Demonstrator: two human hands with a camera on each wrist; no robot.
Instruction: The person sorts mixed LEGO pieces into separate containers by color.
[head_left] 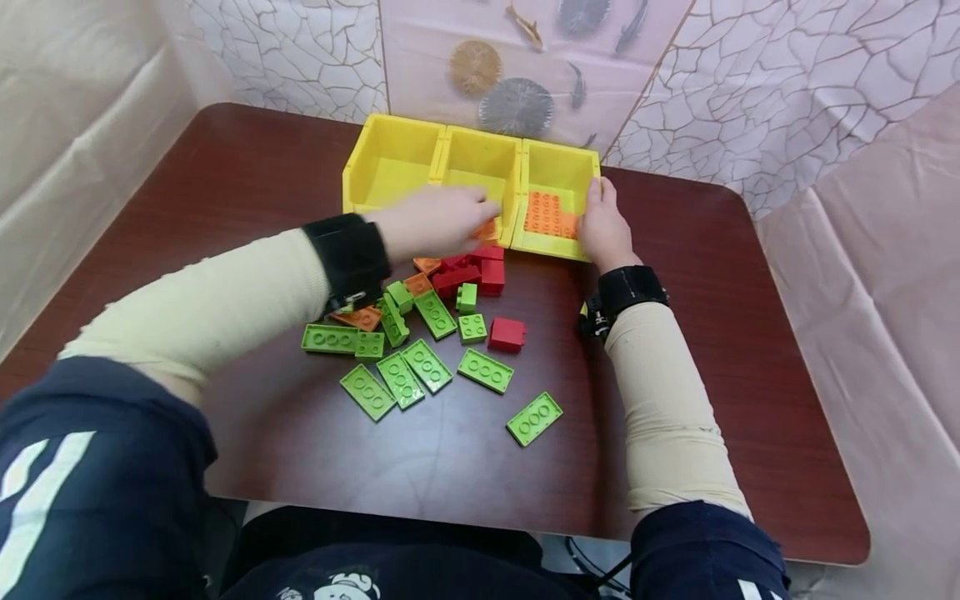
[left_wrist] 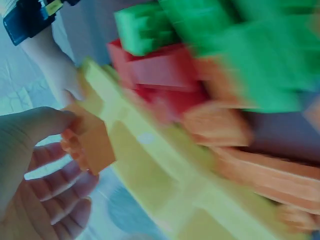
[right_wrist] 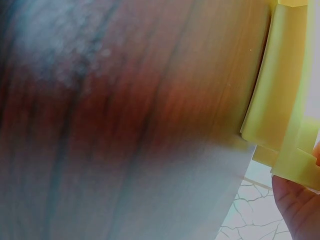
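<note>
Between thumb and fingers, my left hand (head_left: 435, 221) pinches an orange toy brick (left_wrist: 95, 145). In the head view this hand is over the front of the middle compartment of a yellow three-compartment bin (head_left: 555, 243). My right hand (head_left: 606, 229) grips the bin's right side wall; in the right wrist view, part of that hand (right_wrist: 297, 205) shows against the bin's corner. Several orange bricks (head_left: 543, 212) lie studs up in the right compartment. Red bricks (head_left: 492, 277) are heaped just before the bin, partly behind my left hand.
Green bricks (head_left: 367, 392) are spread over the brown table (head_left: 285, 450), some lying flat. A single red brick (head_left: 507, 334) sits apart to the right, and a few orange ones (head_left: 363, 317) lie near my left wrist. Patterned cloth (head_left: 825, 92) hangs behind the table.
</note>
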